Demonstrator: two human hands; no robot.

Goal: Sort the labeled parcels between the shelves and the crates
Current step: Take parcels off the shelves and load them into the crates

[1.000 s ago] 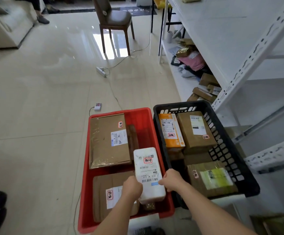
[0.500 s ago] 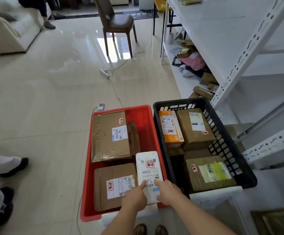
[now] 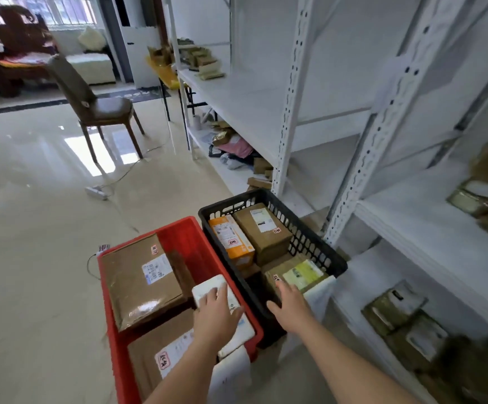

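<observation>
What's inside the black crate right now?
The black crate holds an orange box, a brown box and a box with a yellow-green label. Whatever lies beneath them is covered.

Two crates stand side by side on the floor: one red crate and one black crate. The red one holds three parcels, two brown cardboard boxes and one white packet; the black one shows three, an orange box, a brown box and a brown parcel with a yellow-green label. Two hands, one chair
</observation>
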